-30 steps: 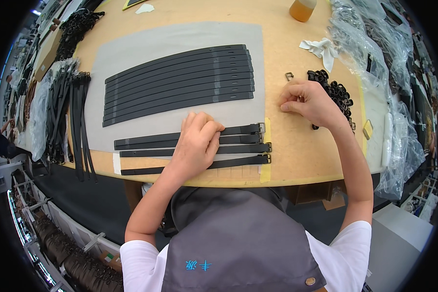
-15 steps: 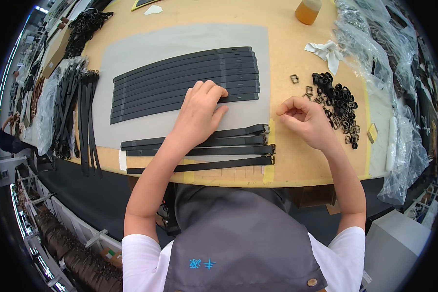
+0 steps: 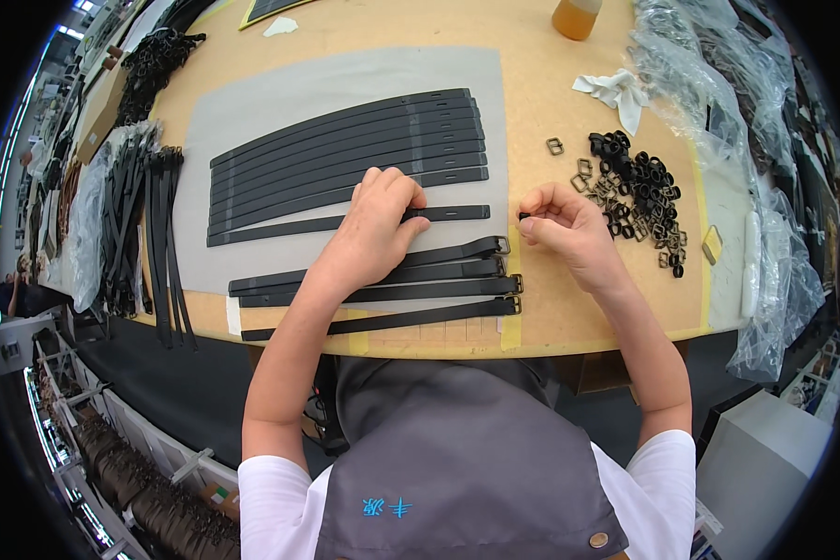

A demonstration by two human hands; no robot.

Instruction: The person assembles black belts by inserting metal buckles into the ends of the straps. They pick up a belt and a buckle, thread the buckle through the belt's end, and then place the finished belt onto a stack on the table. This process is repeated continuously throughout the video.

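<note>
My left hand (image 3: 369,229) pinches a single black belt strap (image 3: 465,214) between thumb and fingers, and the strap lies apart from the fanned row of black straps (image 3: 336,154) just beyond it. To the right of the strap's slotted end, my right hand (image 3: 574,233) is closed in a pinch on a small black belt loop (image 3: 525,216), mostly covered by the fingers. Several straps with buckles (image 3: 420,291) on their right ends lie nearer to me, partly under my left forearm. Beyond my right hand are a heap of black loops (image 3: 658,182) and loose metal buckles (image 3: 583,170).
A grey sheet (image 3: 252,93) lies under the straps on the tan table. Hanging black straps (image 3: 163,243) line the left side. On the right are crumpled clear plastic (image 3: 691,84), a white cloth (image 3: 616,91) and a bottle of amber liquid (image 3: 576,17).
My left hand has drawn the nearest strap toward me, away from the row. My right hand has shifted slightly left, and a black loop now shows between its fingertips.
</note>
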